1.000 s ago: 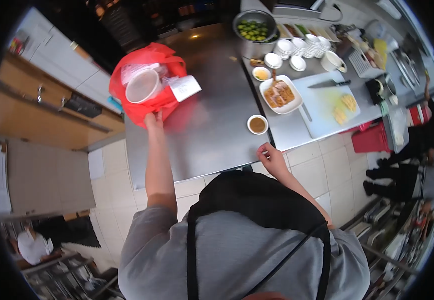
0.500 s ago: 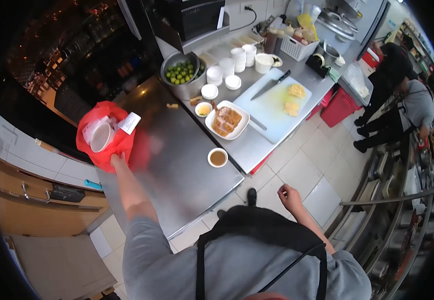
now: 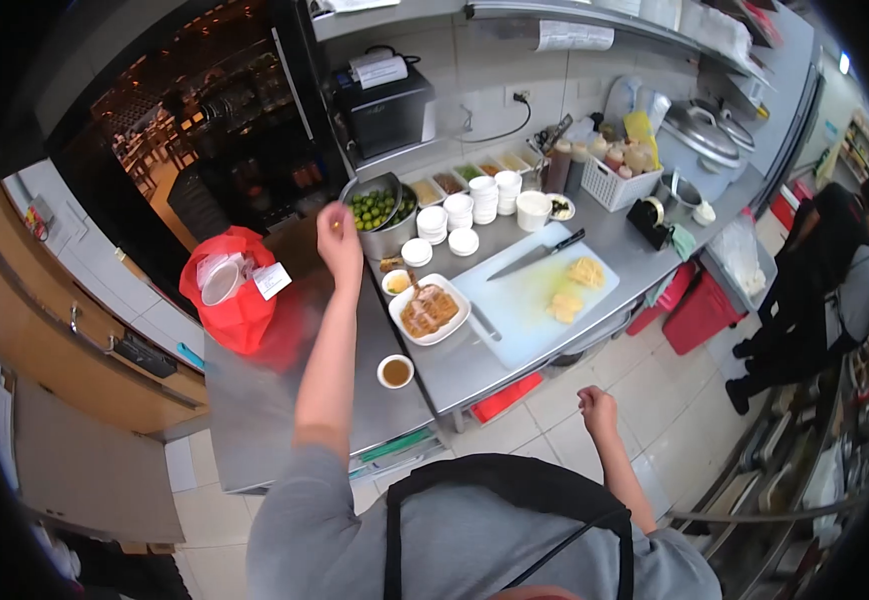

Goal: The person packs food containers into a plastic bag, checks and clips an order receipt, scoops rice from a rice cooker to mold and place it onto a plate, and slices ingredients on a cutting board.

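Observation:
My left hand (image 3: 339, 243) is raised over the steel counter, close to the bowl of green limes (image 3: 373, 208). Its fingers are curled together, with a tiny yellowish spot at the tips; what they hold, if anything, I cannot make out. To its left stands an open red plastic bag (image 3: 235, 325) with a white tub (image 3: 223, 283) and a paper slip (image 3: 272, 281). A white dish of sliced breaded meat (image 3: 429, 311), a small bowl with yellow content (image 3: 396, 284) and a cup of brown sauce (image 3: 395, 372) are to the right. My right hand (image 3: 598, 410) hangs over the floor, loosely closed, nothing visible in it.
A cutting board (image 3: 515, 290) carries a knife (image 3: 538, 254) and yellow food pieces (image 3: 586, 271). Stacked white bowls (image 3: 460, 212) and a basket of bottles (image 3: 620, 185) line the back. At right are a red bin (image 3: 703, 315) and people in dark clothes (image 3: 805, 270).
My left hand has let go of the red bag and moved right, toward the limes. My right hand stays low, loosely closed. The camera view has shifted, showing more of the wall and shelf.

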`<state>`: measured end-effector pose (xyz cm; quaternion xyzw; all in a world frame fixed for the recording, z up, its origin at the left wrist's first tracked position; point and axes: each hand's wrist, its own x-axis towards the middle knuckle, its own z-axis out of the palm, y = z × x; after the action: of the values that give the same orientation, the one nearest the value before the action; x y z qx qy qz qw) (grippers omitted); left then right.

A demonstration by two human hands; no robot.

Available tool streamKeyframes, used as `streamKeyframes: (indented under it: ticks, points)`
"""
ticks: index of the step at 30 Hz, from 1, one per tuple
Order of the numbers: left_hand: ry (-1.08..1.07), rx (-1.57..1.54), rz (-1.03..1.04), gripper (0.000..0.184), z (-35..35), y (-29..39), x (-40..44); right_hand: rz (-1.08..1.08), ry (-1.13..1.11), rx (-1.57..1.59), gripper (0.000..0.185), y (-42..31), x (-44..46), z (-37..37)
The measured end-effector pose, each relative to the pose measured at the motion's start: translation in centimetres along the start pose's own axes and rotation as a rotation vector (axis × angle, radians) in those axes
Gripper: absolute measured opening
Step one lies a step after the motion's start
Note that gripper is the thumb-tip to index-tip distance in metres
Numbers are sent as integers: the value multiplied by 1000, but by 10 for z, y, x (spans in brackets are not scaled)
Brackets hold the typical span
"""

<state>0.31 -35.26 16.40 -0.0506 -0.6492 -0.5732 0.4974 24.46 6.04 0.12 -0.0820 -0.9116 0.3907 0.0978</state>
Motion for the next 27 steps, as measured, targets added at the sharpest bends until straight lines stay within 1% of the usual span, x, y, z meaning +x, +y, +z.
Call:
streamKeyframes:
  ticks: [2, 3, 4, 5, 6, 7, 8, 9, 10, 11, 12, 14, 15, 16, 17, 18, 19, 20, 21, 22, 23, 24, 25, 26, 27]
  points:
    - [-19, 111, 170, 21, 50, 31, 42, 113, 30, -61, 11, 18, 11, -33]
    - [29, 256, 290, 21, 71, 45, 66, -2, 172, -127, 16, 40, 15, -41]
    - [95, 300, 366, 23, 91, 54, 88, 0, 191, -131, 16, 47, 21, -59]
    - [111, 427, 459, 26, 106, 67, 109, 78, 146, -169, 11, 52, 21, -79]
    - [52, 457, 387, 32, 117, 81, 128, 172, 108, -204, 12, 59, 18, -96]
    - [104, 518, 299, 36, 132, 75, 146, 216, 153, -206, 12, 72, 18, -108]
    - [144, 617, 187, 39, 144, 62, 166, 97, 206, -163, 21, 87, 19, -117]
    - [18, 589, 49, 42, 148, 17, 203, -18, 262, -128, 33, 97, 17, -128]
    - [-15, 549, -159, 46, 153, 10, 215, -52, 286, -166, 43, 100, 16, -142]
    - [76, 569, -134, 48, 158, -7, 227, -83, 307, -208, 53, 102, 17, -155]
    - [85, 434, -166, 48, 149, -72, 268, -21, 361, -219, 53, 107, 17, -164]
    - [125, 627, -52, 42, 144, -45, 250, 33, 312, -89, 51, 120, 19, -176]
    - [174, 588, -42, 37, 147, -34, 243, 71, 348, -95, 51, 124, 20, -181]
    - [196, 477, 96, 33, 141, -49, 250, 128, 311, -51, 50, 127, 24, -185]
    - [232, 344, 53, 32, 141, -45, 244, 176, 272, -3, 49, 128, 32, -188]
    - [234, 279, 63, 33, 138, -43, 239, 192, 297, -4, 49, 128, 42, -189]
    - [238, 357, 52, 32, 151, 7, 200, 145, 292, 73, 48, 126, 52, -190]
    - [202, 9, 38, 35, 157, -2, 183, 96, 286, 150, 48, 123, 63, -189]
    - [138, 24, 67, 38, 170, 15, 150, 58, 288, 171, 47, 114, 77, -191]
    - [105, 69, 120, 34, 184, 21, 116, 20, 286, 194, 46, 102, 93, -193]
    - [-21, 48, 181, 28, 197, 18, 81, -6, 245, 234, 46, 91, 109, -193]
    - [-67, -93, 71, 26, 224, 51, 25, -41, 201, 267, 46, 80, 128, -196]
    - [-163, -81, -1, 29, 239, 47, -15, -71, 147, 298, 47, 65, 146, -200]
    - [-225, -64, -18, 30, 261, 72, -60, -102, 88, 333, 48, 49, 163, -203]
    - [-293, -225, -263, 31, 281, 87, -99, -104, 81, 333, 48, 34, 179, -204]
